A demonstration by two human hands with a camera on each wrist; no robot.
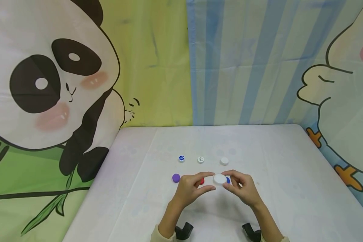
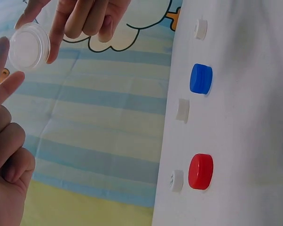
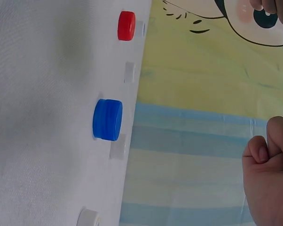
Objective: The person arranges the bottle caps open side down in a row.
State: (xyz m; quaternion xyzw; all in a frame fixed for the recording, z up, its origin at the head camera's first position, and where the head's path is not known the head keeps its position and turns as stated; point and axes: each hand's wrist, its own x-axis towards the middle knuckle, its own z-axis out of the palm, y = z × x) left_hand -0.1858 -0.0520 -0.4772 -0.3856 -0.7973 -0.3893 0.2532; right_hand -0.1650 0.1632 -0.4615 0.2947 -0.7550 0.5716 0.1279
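Note:
A round white lid [image 1: 219, 179], rimmed and translucent in the left wrist view, is held above the table. My right hand [image 1: 243, 189] pinches it by the edge between thumb and index finger. Facing it from the other side, my left hand [image 1: 189, 189] has thumb and index finger spread, their tips right at the lid's rim. Behind the hands in the head view, a red cap [image 1: 202, 181] and a blue cap [image 1: 228, 180] are partly hidden; the left wrist view shows both fully. A purple cap [image 1: 176, 178] lies just left of my left hand.
Farther back on the white table [image 1: 139, 208] stand a white cap with a blue top mark [image 1: 182, 158], a white cap with dark print [image 1: 201, 160] and a plain white cap [image 1: 224, 161]. Another white cap [image 3: 88, 217] shows in the right wrist view. Printed curtains hang behind.

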